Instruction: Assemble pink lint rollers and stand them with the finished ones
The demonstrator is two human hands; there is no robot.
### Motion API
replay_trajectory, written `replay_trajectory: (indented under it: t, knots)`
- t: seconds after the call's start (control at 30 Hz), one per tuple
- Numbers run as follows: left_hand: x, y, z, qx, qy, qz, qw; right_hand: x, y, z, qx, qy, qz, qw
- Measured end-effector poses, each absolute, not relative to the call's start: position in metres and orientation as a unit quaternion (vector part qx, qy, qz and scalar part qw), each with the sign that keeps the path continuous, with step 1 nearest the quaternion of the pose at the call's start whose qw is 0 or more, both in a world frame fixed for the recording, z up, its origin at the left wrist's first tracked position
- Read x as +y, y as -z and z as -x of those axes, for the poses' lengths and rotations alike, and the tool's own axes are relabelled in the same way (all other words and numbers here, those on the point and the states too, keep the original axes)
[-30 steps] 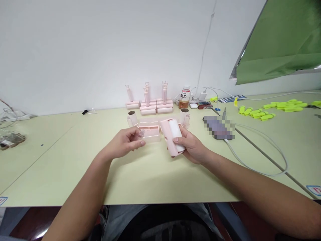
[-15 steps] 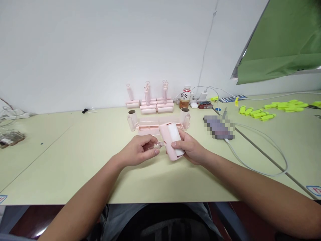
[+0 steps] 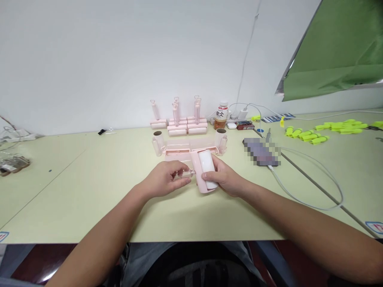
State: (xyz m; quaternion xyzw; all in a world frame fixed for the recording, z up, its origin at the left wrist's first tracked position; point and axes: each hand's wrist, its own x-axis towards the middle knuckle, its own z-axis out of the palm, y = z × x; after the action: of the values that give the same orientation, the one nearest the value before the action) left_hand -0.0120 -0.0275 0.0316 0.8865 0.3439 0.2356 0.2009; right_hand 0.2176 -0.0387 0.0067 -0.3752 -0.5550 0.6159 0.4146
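Observation:
My right hand (image 3: 224, 177) grips a pink lint-roller head (image 3: 201, 175) that carries a white paper roll (image 3: 208, 165), just above the table. My left hand (image 3: 164, 181) pinches a clear pink handle (image 3: 186, 173) whose tip touches the left side of that head. Right behind my hands lie flat pink roller parts (image 3: 179, 150), with a loose paper roll (image 3: 158, 141) at the left and another roll (image 3: 220, 138) at the right.
Finished pink lint rollers (image 3: 179, 121) stand in a group by the wall next to a drink bottle (image 3: 220, 115). A phone (image 3: 261, 151) on a white cable (image 3: 311, 179) lies at the right. Yellow-green pieces (image 3: 326, 129) are spread far right. The pale green table (image 3: 74, 191) ends near me.
My left hand moved right with the clear handle and brought its tip against the roller head. My right hand lowered and tilted the head slightly toward it.

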Motion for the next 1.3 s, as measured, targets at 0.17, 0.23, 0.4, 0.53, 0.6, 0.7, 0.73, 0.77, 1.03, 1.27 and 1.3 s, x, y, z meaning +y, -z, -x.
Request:
replay_trajectory:
  t: [0.17, 0.23, 0.4, 0.53, 0.6, 0.7, 0.73, 0.77, 1.03, 1.27, 1.3]
  knots:
    - [-0.028, -0.032, 0.012, 0.340, -0.228, -0.897, 0.169, -0.042, -0.011, -0.214, -0.591, -0.569, 0.417, 0.392]
    - [-0.028, -0.033, 0.012, 0.336, -0.224, -0.900, 0.168, -0.043, -0.012, -0.213, -0.590, -0.571, 0.417, 0.389]
    - [-0.029, -0.033, 0.013, 0.311, -0.224, -0.910, 0.157, -0.043, -0.006, -0.212, -0.565, -0.614, 0.386, 0.393]
    - [-0.029, -0.034, 0.015, 0.304, -0.223, -0.916, 0.140, -0.045, -0.002, -0.210, -0.549, -0.618, 0.392, 0.404]
    - [-0.029, -0.034, 0.016, 0.301, -0.215, -0.919, 0.138, -0.046, -0.002, -0.209, -0.549, -0.613, 0.401, 0.403]
    - [-0.029, -0.034, 0.016, 0.295, -0.200, -0.925, 0.135, -0.048, -0.001, -0.208, -0.556, -0.604, 0.409, 0.399]
    - [-0.029, -0.034, 0.016, 0.294, -0.196, -0.926, 0.133, -0.048, -0.001, -0.207, -0.557, -0.600, 0.413, 0.399]
    - [-0.029, -0.033, 0.016, 0.294, -0.194, -0.927, 0.131, -0.048, 0.000, -0.207, -0.558, -0.596, 0.417, 0.400]
    - [-0.029, -0.034, 0.016, 0.283, -0.184, -0.931, 0.141, -0.051, 0.000, -0.205, -0.562, -0.577, 0.444, 0.394]
    - [-0.029, -0.029, 0.008, 0.298, -0.198, -0.925, 0.125, -0.051, 0.007, -0.199, -0.535, -0.585, 0.448, 0.414]
    - [-0.028, -0.028, 0.008, 0.304, -0.207, -0.919, 0.139, -0.050, 0.006, -0.199, -0.524, -0.600, 0.438, 0.416]
